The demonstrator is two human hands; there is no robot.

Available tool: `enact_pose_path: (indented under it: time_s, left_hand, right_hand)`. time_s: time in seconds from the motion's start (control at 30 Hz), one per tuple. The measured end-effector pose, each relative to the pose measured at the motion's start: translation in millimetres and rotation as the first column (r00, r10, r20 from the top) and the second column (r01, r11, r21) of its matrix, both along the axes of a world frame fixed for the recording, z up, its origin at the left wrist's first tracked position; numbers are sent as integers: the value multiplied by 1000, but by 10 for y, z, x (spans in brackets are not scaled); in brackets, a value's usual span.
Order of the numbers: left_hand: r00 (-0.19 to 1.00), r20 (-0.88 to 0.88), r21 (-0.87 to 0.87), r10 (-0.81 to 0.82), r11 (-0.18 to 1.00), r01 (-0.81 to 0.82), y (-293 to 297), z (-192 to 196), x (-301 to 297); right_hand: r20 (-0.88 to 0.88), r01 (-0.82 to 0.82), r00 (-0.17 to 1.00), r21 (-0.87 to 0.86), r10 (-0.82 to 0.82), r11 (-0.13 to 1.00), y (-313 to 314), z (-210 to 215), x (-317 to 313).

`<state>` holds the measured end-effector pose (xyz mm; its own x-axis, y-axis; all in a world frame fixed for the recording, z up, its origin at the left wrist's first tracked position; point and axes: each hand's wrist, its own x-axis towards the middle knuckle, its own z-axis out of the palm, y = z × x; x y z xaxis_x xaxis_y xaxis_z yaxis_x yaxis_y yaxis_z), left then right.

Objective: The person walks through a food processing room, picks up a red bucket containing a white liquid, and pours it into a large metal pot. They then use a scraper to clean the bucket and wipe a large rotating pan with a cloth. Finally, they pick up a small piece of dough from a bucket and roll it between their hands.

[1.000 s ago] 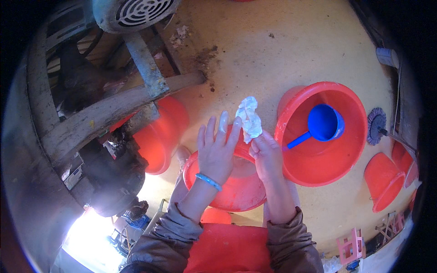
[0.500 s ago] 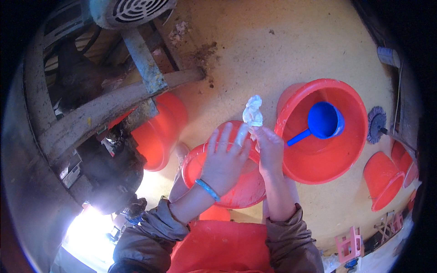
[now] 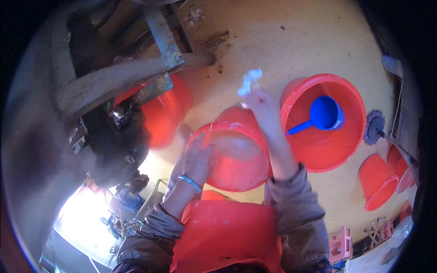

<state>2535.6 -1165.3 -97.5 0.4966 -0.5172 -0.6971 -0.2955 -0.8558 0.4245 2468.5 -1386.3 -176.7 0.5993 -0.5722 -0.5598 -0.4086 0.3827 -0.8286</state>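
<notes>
My right hand (image 3: 261, 103) is raised beyond the red bucket (image 3: 239, 175) in front of me. Its fingers are closed on a crumpled white piece (image 3: 250, 82) that looks like thin film or tissue; motion blurs it and I cannot make out its material. My left hand (image 3: 199, 157), with a blue bangle (image 3: 190, 183) at its wrist, hovers by the bucket's left side. Its fingers are blurred but look stretched and apart, with nothing seen in them. Inside the bucket is a pale, smeared patch that I cannot make out.
A large red tub (image 3: 314, 152) holding a blue dipper (image 3: 325, 113) stands at right, beside a round brush (image 3: 375, 127). Further right lie red buckets (image 3: 378, 179). A metal machine frame (image 3: 104, 84) and another red bucket (image 3: 166, 120) are at left. A pink stool (image 3: 340, 245) stands lower right.
My right hand has moved away from me with the white piece. My left hand has come off it, back and left toward the bucket's rim. The view has shifted slightly.
</notes>
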Motion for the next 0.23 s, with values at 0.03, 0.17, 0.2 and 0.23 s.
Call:
enact_pose_path:
  time_s: [0.03,0.17,0.2,0.23]
  left_hand:
    - [997,78,20,17,1000,-19,239,57,11]
    - [957,288,121,12,991,-49,1001,217,-131]
    - [943,162,93,290,947,-307,1157,260,-184]
    - [914,133,86,383,914,-396,1289,281,-276]
  right_hand:
    - [87,-64,994,54,60,996,-87,-60,174]
    - [-246,-531,846,-304,473,791,-409,6,769]
    - [-459,-707,699,-327,548,628,-531,96,811]
    - [-473,-724,680,-312,560,616,-479,219,806]
